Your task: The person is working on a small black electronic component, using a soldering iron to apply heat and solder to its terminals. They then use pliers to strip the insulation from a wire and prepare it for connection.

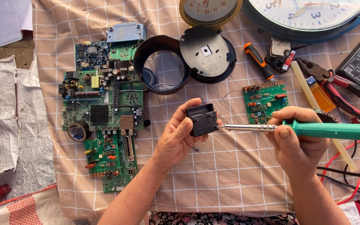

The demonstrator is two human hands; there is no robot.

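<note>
Soldering iron tip at black clock movement, over checked cloth (230,175).
Your right hand (296,143) grips the green soldering iron (313,130), tip pointing to 9 o'clock; your left hand (180,135) pinches the black clock movement (203,119), tip touching its right edge.

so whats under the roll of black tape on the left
The roll of black tape lies on a large green circuit board, at its lower left corner. The board parts directly beneath the roll are covered.
</note>
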